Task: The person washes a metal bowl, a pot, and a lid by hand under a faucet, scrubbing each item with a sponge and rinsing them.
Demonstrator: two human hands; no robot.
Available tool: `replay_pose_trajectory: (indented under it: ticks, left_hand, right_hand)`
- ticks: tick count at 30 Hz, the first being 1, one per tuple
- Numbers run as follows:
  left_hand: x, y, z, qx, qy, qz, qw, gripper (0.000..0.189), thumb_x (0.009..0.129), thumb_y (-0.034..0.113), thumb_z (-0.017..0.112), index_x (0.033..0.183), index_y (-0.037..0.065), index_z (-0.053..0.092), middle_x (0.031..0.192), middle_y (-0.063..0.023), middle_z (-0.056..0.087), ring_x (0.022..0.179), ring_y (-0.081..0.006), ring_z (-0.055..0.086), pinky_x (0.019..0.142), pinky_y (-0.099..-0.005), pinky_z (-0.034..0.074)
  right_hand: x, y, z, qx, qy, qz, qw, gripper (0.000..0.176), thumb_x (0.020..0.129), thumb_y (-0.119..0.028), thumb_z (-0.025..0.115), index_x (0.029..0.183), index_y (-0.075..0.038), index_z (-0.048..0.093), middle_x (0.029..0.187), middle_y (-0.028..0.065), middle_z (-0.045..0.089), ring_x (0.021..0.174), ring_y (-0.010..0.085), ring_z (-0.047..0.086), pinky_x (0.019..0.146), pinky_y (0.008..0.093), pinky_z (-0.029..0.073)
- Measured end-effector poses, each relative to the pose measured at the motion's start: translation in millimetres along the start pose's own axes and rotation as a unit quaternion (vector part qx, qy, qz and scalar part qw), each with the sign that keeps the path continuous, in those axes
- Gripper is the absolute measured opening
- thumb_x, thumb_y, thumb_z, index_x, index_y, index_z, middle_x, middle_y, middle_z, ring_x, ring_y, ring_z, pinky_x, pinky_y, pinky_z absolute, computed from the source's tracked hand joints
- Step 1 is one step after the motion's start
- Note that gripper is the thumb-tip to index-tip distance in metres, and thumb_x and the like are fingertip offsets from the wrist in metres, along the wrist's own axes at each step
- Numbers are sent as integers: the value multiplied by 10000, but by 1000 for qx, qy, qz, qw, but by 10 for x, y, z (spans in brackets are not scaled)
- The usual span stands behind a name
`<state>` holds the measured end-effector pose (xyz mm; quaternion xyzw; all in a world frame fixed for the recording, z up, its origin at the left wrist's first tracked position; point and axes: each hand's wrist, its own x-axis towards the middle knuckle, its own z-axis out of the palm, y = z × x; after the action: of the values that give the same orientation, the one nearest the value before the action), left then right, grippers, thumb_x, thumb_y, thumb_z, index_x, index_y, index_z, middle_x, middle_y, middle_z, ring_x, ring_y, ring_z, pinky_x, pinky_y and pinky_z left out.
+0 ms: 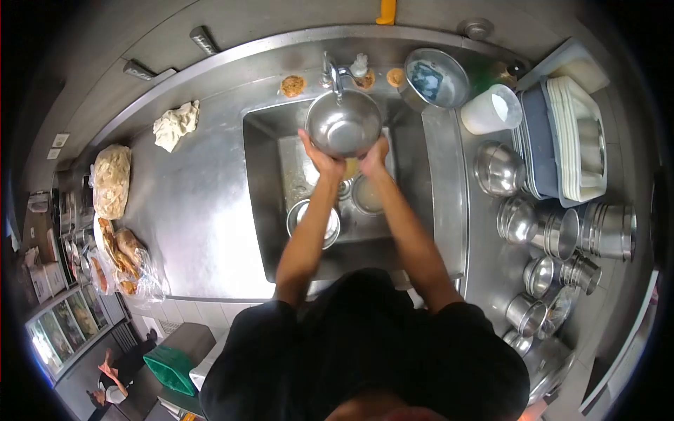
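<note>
A round stainless-steel bowl [342, 112] is held under the faucet [338, 81], over the sink [270, 224]. My left hand [326, 160] grips its near left side, with the fingers reaching up along the rim. On the near right side, my right hand [375, 157] holds the same bowl, its fingers partly hidden by the metal. Below my forearms, a small metal bowl [300, 223] with something white in it sits in the sink. Another round container [368, 195] with cloudy liquid stands near the drain.
Brown scrub pads [293, 86] lie behind the sink. A large metal bowl [449, 74], a white bucket [486, 114], trays [565, 137] and stacked metal bowls [500, 168] line the right counter. Leftward are a cloth [175, 125] and a filled plastic bag [112, 181]. Another person [123, 372] is lower left.
</note>
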<state>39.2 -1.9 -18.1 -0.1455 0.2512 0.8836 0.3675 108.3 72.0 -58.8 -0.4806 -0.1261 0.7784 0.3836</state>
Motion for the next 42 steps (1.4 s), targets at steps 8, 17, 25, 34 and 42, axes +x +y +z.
replay_pose_trajectory:
  ticks: [8, 17, 25, 34, 42]
  left_hand:
    - [749, 155, -42, 421, -4, -14, 907, 391, 918, 398, 570, 919, 15, 650, 823, -76, 641, 719, -161, 589, 662, -309, 501]
    - [341, 517, 333, 638, -50, -3, 768, 825, 896, 692, 277, 713, -36, 617, 648, -101, 583, 676, -167, 552, 562, -352, 443]
    - [353, 514, 168, 565, -7, -46, 823, 631, 884, 616, 472, 821, 4, 615, 746, -81, 586, 656, -140, 530, 541, -292, 450]
    - [312, 383, -164, 462, 46, 32, 885, 544, 965, 482, 386, 1148, 9, 582, 798, -135, 616, 724, -206, 603, 647, -365, 495]
    - [200, 631, -115, 330, -73, 71, 938, 528, 897, 475, 563, 1107, -4, 631, 1132, -133, 617, 1036, -176, 553, 909, -313, 431]
  right_hand:
    - [-378, -226, 483, -379, -80, -581, 716, 231, 872, -228, 632, 864, -25, 522, 1141, 213, 578, 1104, 386, 528, 927, 422, 405]
    - [-357, -261, 698, -625, -197, -445, 611, 431, 894, -211, 481, 1248, 34, 477, 1256, 234, 514, 1150, 395, 478, 1004, 478, 343]
    - [-419, -257, 588, -584, -270, -444, 623, 358, 892, -199, 484, 1215, -72, 573, 1300, 145, 514, 1262, 322, 407, 1052, 413, 309]
    - [-825, 447, 13, -591, -171, -500, 610, 703, 946, -380, 411, 1441, 36, 135, 1493, 286, 100, 1385, 427, 112, 1113, 537, 81]
    - [-322, -552, 106, -173, -273, 79, 943, 578, 931, -444, 489, 1355, -61, 401, 1357, 87, 439, 1240, 249, 429, 1036, 464, 328]
